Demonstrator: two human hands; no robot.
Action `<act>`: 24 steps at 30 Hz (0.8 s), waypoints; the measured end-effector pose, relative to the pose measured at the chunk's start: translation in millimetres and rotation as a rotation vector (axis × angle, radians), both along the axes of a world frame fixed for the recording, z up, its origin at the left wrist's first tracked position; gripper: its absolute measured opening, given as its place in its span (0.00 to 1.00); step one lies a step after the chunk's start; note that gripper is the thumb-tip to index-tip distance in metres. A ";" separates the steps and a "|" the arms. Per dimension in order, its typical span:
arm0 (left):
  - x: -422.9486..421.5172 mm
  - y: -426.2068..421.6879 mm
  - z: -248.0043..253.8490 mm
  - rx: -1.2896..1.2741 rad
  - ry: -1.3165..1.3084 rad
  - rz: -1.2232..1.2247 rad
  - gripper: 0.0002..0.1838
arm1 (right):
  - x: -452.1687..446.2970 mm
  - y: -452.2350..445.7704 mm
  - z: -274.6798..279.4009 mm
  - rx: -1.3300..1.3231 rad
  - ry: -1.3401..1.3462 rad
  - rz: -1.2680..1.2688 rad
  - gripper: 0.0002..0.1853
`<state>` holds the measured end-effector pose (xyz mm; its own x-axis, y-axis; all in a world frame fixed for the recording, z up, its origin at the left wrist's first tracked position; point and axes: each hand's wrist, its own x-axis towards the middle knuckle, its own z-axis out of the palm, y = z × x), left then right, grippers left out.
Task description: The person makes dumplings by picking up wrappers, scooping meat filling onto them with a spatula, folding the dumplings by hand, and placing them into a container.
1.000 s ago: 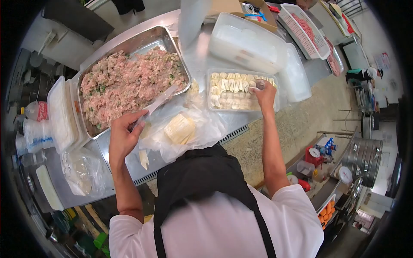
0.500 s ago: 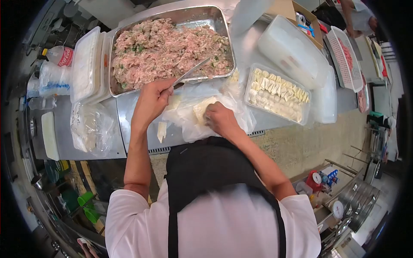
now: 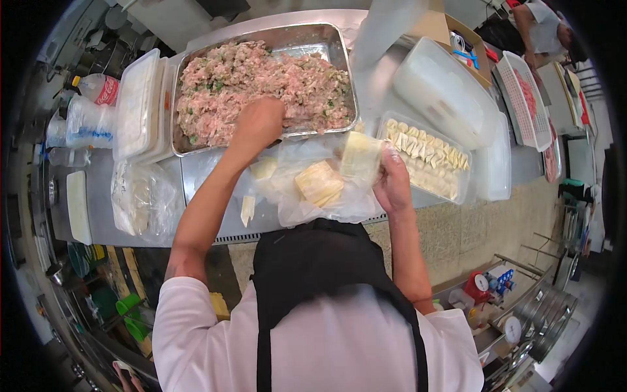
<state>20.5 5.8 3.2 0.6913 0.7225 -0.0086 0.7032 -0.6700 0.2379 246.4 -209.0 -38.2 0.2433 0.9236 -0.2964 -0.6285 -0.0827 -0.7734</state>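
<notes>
My left hand (image 3: pixel 261 124) is closed at the near edge of the metal tray (image 3: pixel 261 145), over the minced meat filling (image 3: pixel 215 85) with green bits. In it is a flat metal spatula, its blade now mostly hidden by the hand and the meat. My right hand (image 3: pixel 394 179) pinches a thin square dumpling wrapper (image 3: pixel 360 155), raised beside the tray of dumplings. Between my hands, a stack of yellowish wrappers (image 3: pixel 319 183) rests on a crumpled clear plastic bag (image 3: pixel 294 212). The clear plastic container (image 3: pixel 457 197) on the right holds rows of folded dumplings (image 3: pixel 424 147).
Left are stacked lidded boxes (image 3: pixel 136 108), a bagged bundle (image 3: pixel 140 196), bottles (image 3: pixel 98 87) and a white board (image 3: pixel 78 208). A wrapper scrap (image 3: pixel 247 210) lies near the front edge. Translucent boxes (image 3: pixel 447 91) and a pink-filled basket (image 3: pixel 522 98) stand right, near another person (image 3: pixel 542 29).
My left hand has moved up over the meat with the spatula, whose blade showed before. My right hand has left the stack and moved right, lifting one wrapper.
</notes>
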 end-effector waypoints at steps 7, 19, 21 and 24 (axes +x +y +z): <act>-6.6 16.7 -12.0 -0.266 -0.099 -0.178 0.11 | 14.2 -21.0 -22.1 0.229 0.552 -0.097 0.25; -3.5 8.9 -18.7 -0.099 -0.261 -0.133 0.16 | 0.5 14.2 -25.2 0.093 0.411 -0.238 0.24; 7.9 4.5 -28.9 -0.155 -0.157 -0.198 0.16 | 2.2 15.7 -24.5 0.088 0.408 -0.239 0.24; 11.1 6.1 -25.3 -0.225 -0.177 -0.161 0.19 | 3.8 13.6 -19.6 0.055 0.343 -0.308 0.24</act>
<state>31.7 11.9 -22.0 0.8015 0.5975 -0.0256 0.5273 -0.6858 0.5016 250.2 -195.4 -57.8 0.4049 0.8405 -0.3600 -0.8377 0.1833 -0.5144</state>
